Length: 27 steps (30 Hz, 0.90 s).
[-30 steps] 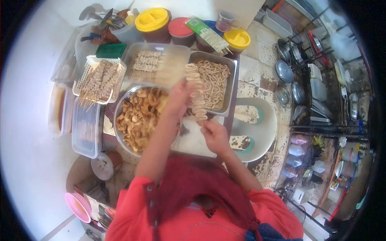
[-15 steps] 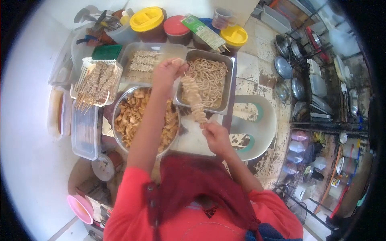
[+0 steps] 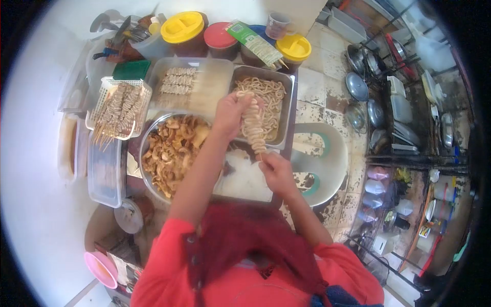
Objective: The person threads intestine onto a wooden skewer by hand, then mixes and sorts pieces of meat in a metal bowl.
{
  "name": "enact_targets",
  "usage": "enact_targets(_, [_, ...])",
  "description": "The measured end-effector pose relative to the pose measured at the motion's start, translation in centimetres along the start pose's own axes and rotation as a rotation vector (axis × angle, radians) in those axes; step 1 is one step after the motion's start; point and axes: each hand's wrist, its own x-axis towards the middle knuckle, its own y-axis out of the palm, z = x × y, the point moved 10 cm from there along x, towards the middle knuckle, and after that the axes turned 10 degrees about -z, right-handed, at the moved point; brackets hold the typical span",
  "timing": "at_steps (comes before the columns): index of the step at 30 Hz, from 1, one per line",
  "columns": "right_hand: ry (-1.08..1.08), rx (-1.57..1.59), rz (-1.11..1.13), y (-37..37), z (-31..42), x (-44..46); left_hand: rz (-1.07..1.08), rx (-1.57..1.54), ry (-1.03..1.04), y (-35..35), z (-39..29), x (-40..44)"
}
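Head view: held a long skewer of pale, tightly ruffled strip on a thin wooden stick (image 3: 254, 127) aslant above the near-left part of a rectangular grey metal pan (image 3: 290, 102) of pale brown, coiled strips (image 3: 274, 93), with the lower end past the near rim, over a flat white board (image 3: 248, 180). Clamped the thumb and fingers of the bare left hand (image 3: 231, 115) on the folds at the upper end; could not tell how far round behind the hidden fingers reached. Pinched the stick's lower end between the drawn-together fingers of the bare right hand (image 3: 277, 174).

Judged light overall, fairly stiff along the wood, yet soft and springy in the folds. Looked moist, so probably slippery, and liable to slide or tear under a hard squeeze. Called for the firmest hold on the wood just below the lowest fold, with only a light, spread touch higher up.

Saw, left of the pan, a shallow clear plastic tub (image 3: 225, 64) with smaller pale ruffled skewers (image 3: 177, 82), and, nearer, a round metal bowl (image 3: 143, 158) of browned, chunky pieces (image 3: 173, 148), partly behind the left forearm
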Motion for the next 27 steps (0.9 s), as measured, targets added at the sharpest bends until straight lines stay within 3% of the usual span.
enact_targets(6, [-0.062,0.029,0.02,-0.2,1.6,0.2,-0.159,-0.09,0.015,-1.2,-0.7,0.1])
enact_targets(18, [-0.028,0.0,0.05,-0.1,1.2,-0.2,-0.201,-0.186,-0.046,-2.1,0.5,0.4])
enact_targets(24, [-0.023,0.011,0.023,0.0,0.7,-0.6,-0.047,-0.239,-0.052,-0.7,-0.3,0.5])
enact_targets(27, [0.029,0.008,0.056,0.7,-0.1,-1.0,-0.038,-0.096,0.003,-1.4,-0.5,0.9])
